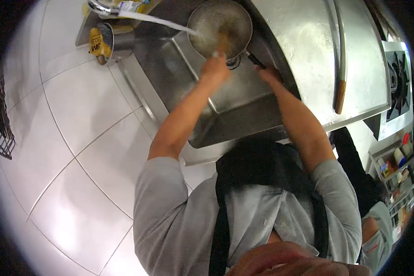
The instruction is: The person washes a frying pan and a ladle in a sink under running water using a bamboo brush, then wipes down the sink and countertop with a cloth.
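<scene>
Left hand wrapped round the lower end of a tan tool, fingers blurred; we can't tell the exact grip. Tool's far end is down in the pan, dark & indistinct, so we can't make out what type of head it has. R hand holds the pan's black handle, off the pan's lower R edge.

Pan loc.: upper part of the metal sink, round, cloudy liquid inside. Can't tell if its base touches the sink floor. Chrome tap, upper L, running; water stream slants across & into the pan's L side.

Beside sink, L: metal container w/ yellow 3M-marked item at its mouth. R of sink: wet steel counter, on it a long tool w/ wooden handle, lying lengthwise. Beyond that, far R, stove.

We note grey shirt & black apron on the wearer. Lower R, close by: 2nd person's grey sleeve; hands hidden from us.
</scene>
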A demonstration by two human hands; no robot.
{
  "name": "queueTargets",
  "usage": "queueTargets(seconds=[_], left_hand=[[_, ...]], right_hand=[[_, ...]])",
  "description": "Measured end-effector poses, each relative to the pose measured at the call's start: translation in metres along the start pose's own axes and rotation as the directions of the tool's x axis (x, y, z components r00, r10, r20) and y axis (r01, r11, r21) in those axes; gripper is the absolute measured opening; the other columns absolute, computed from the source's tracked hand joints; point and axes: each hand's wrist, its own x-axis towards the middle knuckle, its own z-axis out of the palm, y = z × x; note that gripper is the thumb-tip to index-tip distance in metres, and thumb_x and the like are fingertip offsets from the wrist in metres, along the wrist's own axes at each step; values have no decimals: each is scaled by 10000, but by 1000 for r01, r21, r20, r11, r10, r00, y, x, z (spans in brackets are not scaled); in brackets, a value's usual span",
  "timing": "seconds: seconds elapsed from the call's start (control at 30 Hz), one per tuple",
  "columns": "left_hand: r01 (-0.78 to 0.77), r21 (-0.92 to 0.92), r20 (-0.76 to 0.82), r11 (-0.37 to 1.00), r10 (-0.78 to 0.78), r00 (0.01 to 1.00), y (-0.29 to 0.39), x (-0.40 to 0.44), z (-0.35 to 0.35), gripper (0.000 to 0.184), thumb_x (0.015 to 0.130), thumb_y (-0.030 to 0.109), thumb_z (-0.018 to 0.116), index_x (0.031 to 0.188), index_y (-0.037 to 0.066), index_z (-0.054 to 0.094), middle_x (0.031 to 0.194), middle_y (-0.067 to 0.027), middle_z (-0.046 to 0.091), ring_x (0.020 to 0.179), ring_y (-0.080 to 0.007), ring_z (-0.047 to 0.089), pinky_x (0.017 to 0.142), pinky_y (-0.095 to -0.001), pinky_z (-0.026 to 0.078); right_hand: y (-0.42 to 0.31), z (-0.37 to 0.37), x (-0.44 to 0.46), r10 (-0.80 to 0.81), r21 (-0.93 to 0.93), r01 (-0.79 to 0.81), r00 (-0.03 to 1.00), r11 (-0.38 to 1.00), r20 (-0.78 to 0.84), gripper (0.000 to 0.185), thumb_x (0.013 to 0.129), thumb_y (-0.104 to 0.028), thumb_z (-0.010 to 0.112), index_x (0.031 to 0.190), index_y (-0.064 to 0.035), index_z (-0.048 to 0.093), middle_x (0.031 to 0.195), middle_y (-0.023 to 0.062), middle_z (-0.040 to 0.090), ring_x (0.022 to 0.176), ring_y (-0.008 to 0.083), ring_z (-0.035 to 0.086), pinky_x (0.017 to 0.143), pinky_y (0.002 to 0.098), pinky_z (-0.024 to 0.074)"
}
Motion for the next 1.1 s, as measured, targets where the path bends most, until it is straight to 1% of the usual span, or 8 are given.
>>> queueTargets(seconds=[0.33, 0.53, 0.57, 0.73, 0.87, 0.97, 1.07, 1.1], left_hand=[[173, -262, 175, 949, -129, 976, -17, 18, -40, 892, 769, 161, 569, 1490, 241, 50, 1175, -228, 588, 1017, -366, 615, 907, -428, 471], [274, -297, 407, 915, -138, 903, -38, 37, -72, 466, 738, 260, 654, 1170, 104, 574, 1078, -185, 636, 936, -308, 643, 752, -397, 530], [202, -460, 142, 865, -153, 978, -35, 45, -68, 530, 757, 261, 665, 1246, 118, 521, 1044, -174, 638, 912, -266, 646, 724, -377, 532], [-9, -547, -52, 837, -23, 998, -16, -12, 5, 477, 755, 211, 678, 1202, 112, 545, 931, -197, 646, 881, -233, 651, 662, -385, 534], [298, -596, 297, 746, -140, 945, -58, 32, -60, 664, 743, 193, 666, 1362, 118, 437, 1056, -149, 650, 860, -267, 643, 697, -387, 523], [264, -754, 181, 601, -196, 964, 24, 24, -58, 626, 740, 195, 697, 1325, 141, 483, 1116, -159, 629, 786, -221, 668, 594, -340, 540], [-250, -609, -318, 753, 56, 946, -4, -14, 52, 546, 779, 206, 679, 1293, 148, 505, 984, -127, 661, 755, -214, 666, 553, -353, 535], [-124, -640, -178, 758, 11, 984, -32, -14, 39, 532, 774, 211, 677, 1275, 138, 511, 948, -127, 661, 766, -220, 659, 574, -358, 536]], right_hand=[[-21, -15, -28, 41, -21, -39, 995, 999, 88, 760, 838, -625, 494, 1341, -57, 455, 1367, 183, 460, 1272, 355, 431, 1038, 442, 353], [-8, -3, -17, 44, 11, -45, 995, 999, 93, 768, 818, -639, 514, 1305, -45, 496, 1343, 181, 486, 1258, 345, 450, 1029, 442, 359], [-1, 9, -2, 47, 34, -50, 995, 998, 92, 769, 815, -638, 520, 1302, -43, 499, 1339, 181, 491, 1254, 344, 454, 1025, 441, 362], [-9, -9, -12, 34, 0, -34, 999, 999, -7, 765, 816, -637, 521, 1277, -26, 518, 1304, 190, 521, 1217, 345, 493, 991, 437, 393], [-4, 7, -4, 0, 0, 0, 1000, 1000, -4, 753, 823, -624, 519, 1274, -22, 517, 1288, 201, 529, 1200, 349, 506, 982, 444, 398], [-9, -13, -6, 13, 29, -15, 998, 999, 55, 745, 824, -616, 524, 1277, -25, 514, 1279, 199, 536, 1192, 357, 510, 983, 449, 397], [-9, -1, -14, -16, 37, 17, 1000, 999, -13, 747, 819, -619, 528, 1277, -29, 515, 1266, 191, 549, 1172, 363, 525, 969, 449, 409], [-6, 4, -10, -33, 28, 36, 996, 999, -78, 749, 816, -622, 528, 1276, -31, 516, 1260, 188, 555, 1162, 364, 533, 961, 449, 416]])
